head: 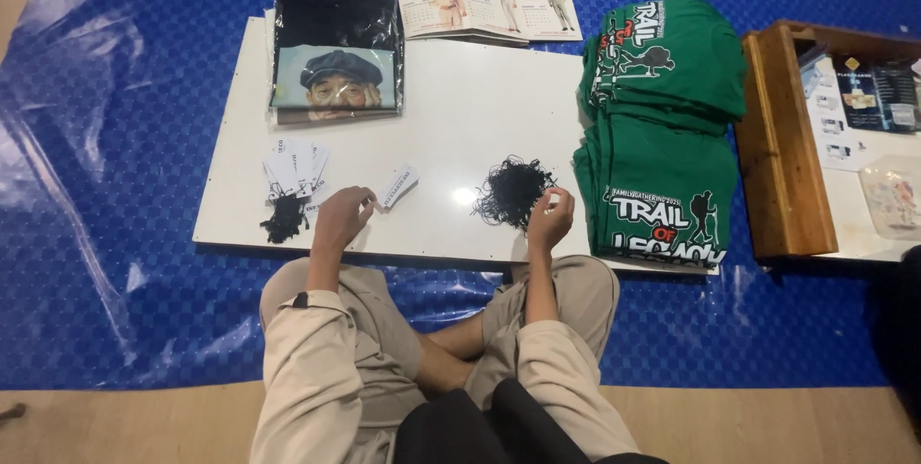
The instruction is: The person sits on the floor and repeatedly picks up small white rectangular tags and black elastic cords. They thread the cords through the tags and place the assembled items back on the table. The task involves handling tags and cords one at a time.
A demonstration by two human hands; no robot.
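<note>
Head view, looking straight down past crossed legs in beige trousers: the right hand (550, 217) sits at the near edge of a tangle of thin black strings (511, 190), fingertips pressed together on what looks like a single strand, though the thread is too fine to confirm. The left hand (341, 217) is loosely curled, fingers close beside a small white paper tag (397, 186) that lies just off its fingertips; whether it touches the tag I cannot tell. To work well here, I'd judge, tease one strand free slowly so the knot of strings doesn't drag along, and keep the tag flat and near. Left of the left hand lies a fan of more white tags (295, 168), with a bunch of dark strings hanging from them at the near end. Everything rests on a smooth, glossy white board (451, 99), laid over a shiny, crinkled blue plastic sheet (115, 186). Right of the right hand, soft folded green shirts (662, 138) are stacked; beyond them stands a wooden tray (779, 147). Beyond the left hand sits a bagged dark shirt (334, 59), and farther off an open booklet (489, 5).
</note>
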